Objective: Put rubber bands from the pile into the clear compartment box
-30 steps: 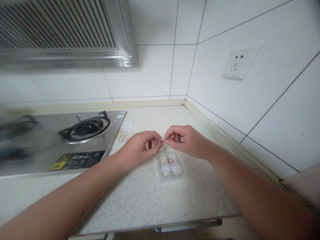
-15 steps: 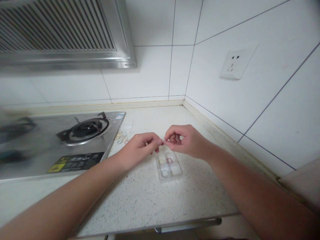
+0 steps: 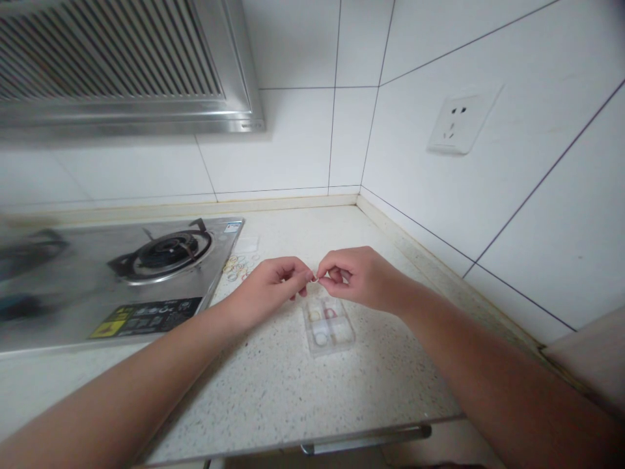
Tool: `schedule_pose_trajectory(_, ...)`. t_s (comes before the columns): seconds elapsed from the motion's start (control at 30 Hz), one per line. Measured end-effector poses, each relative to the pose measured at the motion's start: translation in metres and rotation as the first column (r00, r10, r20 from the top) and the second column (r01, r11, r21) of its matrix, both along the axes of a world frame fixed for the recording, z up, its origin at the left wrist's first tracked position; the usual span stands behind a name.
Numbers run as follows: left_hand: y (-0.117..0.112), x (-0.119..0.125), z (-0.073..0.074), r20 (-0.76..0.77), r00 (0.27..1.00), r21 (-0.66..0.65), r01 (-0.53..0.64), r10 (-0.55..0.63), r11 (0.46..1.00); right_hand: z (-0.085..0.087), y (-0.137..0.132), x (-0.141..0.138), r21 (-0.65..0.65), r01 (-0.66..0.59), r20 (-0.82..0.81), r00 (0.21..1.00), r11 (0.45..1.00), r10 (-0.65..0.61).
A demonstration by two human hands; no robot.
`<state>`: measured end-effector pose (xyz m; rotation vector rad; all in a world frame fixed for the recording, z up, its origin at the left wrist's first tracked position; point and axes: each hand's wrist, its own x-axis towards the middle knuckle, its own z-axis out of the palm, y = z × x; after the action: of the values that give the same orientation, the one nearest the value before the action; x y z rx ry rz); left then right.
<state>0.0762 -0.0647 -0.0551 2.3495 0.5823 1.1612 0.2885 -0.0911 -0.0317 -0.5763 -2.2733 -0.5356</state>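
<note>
My left hand (image 3: pixel 273 286) and my right hand (image 3: pixel 354 277) meet fingertip to fingertip above the speckled counter. Both pinch one tiny pale band (image 3: pixel 315 279) between thumb and forefinger. Just below them lies a small clear plastic box (image 3: pixel 328 324) with compartments holding small rings, one red, one yellowish, one white. A loose scatter of small coloured bands (image 3: pixel 239 266) lies on the counter to the left, beside the stove.
A steel gas stove (image 3: pixel 112 280) with a black burner (image 3: pixel 163 251) fills the left of the counter, under a range hood (image 3: pixel 122 65). Tiled walls form a corner behind; a white socket (image 3: pixel 459 120) sits on the right wall. A drawer handle (image 3: pixel 366 440) shows under the counter's front edge.
Both hands stay pinched together over the box, drifting only slightly; the fingertips have closed tighter on the band. The view has shifted a little.
</note>
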Motion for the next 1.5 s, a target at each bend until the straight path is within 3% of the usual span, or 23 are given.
schedule_pose_trajectory(0.83, 0.003, -0.002, -0.002, 0.078, 0.997, 0.032, 0.028, -0.03, 0.999, 0.004, -0.002, 0.006, 0.127, 0.001, -0.077, 0.997, 0.992, 0.009)
schedule_pose_trajectory(1.07, -0.003, -0.002, -0.001, 0.051, 0.999, 0.088, -0.022, 0.018, 0.996, 0.004, -0.003, 0.006, -0.017, -0.043, -0.097, 0.994, 0.999, 0.041)
schedule_pose_trajectory(1.27, -0.006, -0.005, -0.001, -0.042, 0.993, 0.264, -0.098, 0.113, 0.96, 0.004, -0.002, 0.007, -0.129, -0.047, -0.102, 0.994, 0.991, 0.034)
schedule_pose_trajectory(1.5, -0.008, -0.006, 0.0, -0.061, 0.989, 0.335, -0.106, 0.134, 0.936, 0.003, -0.003, 0.006, -0.176, -0.089, -0.083, 0.994, 0.98, 0.075)
